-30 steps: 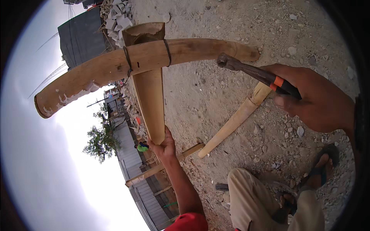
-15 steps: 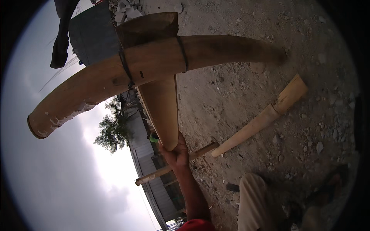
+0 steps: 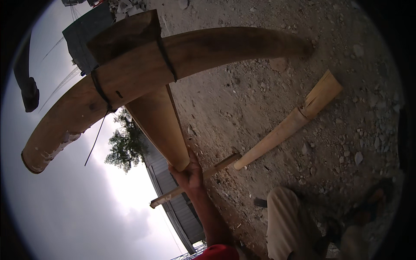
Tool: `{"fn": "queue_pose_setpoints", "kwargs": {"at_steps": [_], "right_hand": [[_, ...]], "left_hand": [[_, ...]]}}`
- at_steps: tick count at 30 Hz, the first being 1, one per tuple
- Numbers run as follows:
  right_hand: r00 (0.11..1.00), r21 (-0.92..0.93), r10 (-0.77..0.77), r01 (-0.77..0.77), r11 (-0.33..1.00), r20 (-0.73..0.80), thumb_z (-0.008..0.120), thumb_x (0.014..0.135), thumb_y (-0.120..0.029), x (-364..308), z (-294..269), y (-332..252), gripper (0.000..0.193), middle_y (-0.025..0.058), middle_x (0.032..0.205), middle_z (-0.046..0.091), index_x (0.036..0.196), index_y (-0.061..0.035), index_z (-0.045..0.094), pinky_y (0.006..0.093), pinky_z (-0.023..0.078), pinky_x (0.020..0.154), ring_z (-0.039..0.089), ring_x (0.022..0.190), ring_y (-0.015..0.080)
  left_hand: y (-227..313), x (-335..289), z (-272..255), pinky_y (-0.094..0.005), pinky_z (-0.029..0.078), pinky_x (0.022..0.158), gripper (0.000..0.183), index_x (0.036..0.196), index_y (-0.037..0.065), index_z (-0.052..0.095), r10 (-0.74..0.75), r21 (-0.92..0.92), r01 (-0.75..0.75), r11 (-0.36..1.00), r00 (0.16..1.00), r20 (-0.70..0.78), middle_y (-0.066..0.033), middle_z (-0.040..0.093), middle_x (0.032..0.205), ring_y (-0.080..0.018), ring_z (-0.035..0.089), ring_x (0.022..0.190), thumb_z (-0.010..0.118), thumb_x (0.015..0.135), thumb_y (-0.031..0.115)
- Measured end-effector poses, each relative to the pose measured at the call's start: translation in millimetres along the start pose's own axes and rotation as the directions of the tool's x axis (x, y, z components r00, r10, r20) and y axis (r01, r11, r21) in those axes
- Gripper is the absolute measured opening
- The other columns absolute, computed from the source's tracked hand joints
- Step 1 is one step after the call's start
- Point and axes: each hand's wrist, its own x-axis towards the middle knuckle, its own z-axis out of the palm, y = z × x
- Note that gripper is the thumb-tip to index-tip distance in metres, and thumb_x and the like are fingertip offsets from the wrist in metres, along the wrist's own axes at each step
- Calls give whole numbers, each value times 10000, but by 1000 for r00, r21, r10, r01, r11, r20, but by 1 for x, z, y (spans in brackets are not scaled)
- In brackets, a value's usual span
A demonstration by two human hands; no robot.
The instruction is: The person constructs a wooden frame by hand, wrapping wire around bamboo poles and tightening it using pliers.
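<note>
My left hand (image 3: 189, 175) grips the lower end of a split bamboo strip (image 3: 158, 123), fingers wrapped around its edges. The strip widens upward and passes behind a thick bamboo pole (image 3: 134, 71), which looks curved in this view. Two dark ties (image 3: 166, 58) go round the pole where the pieces cross. A loose dark tie end (image 3: 96, 143) hangs from it. Pale flaking patches mark the pole's left end. Above the crossing, a broad dark brown piece (image 3: 125, 37) sticks out; whether it belongs to the strip is unclear. My right hand is not in view.
A split-ended bamboo length (image 3: 290, 130) lies on the stony ground (image 3: 260, 99). A wooden bar (image 3: 173, 194) crosses behind my forearm. My bent knee (image 3: 281, 203) is at lower right. A dark stick-like shape (image 3: 28, 89) hangs at upper left. A tree (image 3: 125, 145) and roofs stand beyond.
The tied bamboo pieces have shifted left in the view and tilted, the pole's left end dropping. My left hand keeps its hold. A dangling tie end now shows; the dark stick-like shape moved down and left.
</note>
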Motion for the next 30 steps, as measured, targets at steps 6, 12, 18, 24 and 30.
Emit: {"fn": "queue_pose_setpoints", "kwargs": {"at_steps": [6, 12, 18, 24, 30], "right_hand": [[1000, -20, 13, -13, 1000, -27, 487, 1018, -295, -4, 9, -1, 312, 77, 1219, 624, 1253, -108, 573, 372, 538, 853, 608, 1090, 216], [999, -44, -18, 16, 999, -45, 518, 1006, -286, -6, 13, 2, 297, 79, 1195, 621, 1247, -120, 568, 368, 550, 845, 609, 1077, 217], [984, -118, -62, 43, 992, -166, 545, 987, -292, -8, 23, 1, 304, 81, 1156, 618, 1228, -106, 567, 353, 555, 792, 620, 1026, 210], [990, -251, -137, 127, 959, -21, 507, 987, -314, 0, 14, 6, 355, 111, 1110, 635, 1229, -59, 556, 362, 554, 731, 642, 945, 227], [993, -232, -118, 113, 966, -5, 477, 990, -300, 4, 16, 8, 371, 118, 1062, 651, 1208, -14, 566, 358, 548, 712, 650, 901, 218]], "left_hand": [[0, 1, 0, -510, 453, 1067, 356, 1228, -16, 562, -3, 9, 3, 1000, 1000, 8, -182, 606, 1247, -344, 581, 1158, 605, 899, 114], [5, -1, 0, -509, 452, 1069, 361, 1232, -16, 560, -9, 27, 8, 1000, 1000, 12, -183, 603, 1251, -342, 580, 1160, 608, 898, 111], [4, -5, -2, -509, 451, 1071, 365, 1235, -16, 557, -16, 56, 14, 998, 999, 31, -184, 601, 1255, -340, 580, 1162, 611, 896, 108], [8, -6, 1, -509, 449, 1075, 376, 1240, -16, 551, 3, 112, -8, 994, 999, 43, -185, 595, 1261, -333, 578, 1166, 623, 889, 97], [11, -9, 2, -509, 452, 1072, 384, 1240, -15, 553, -12, 91, 10, 996, 1000, 16, -183, 600, 1244, -337, 577, 1159, 636, 882, 97]]}}
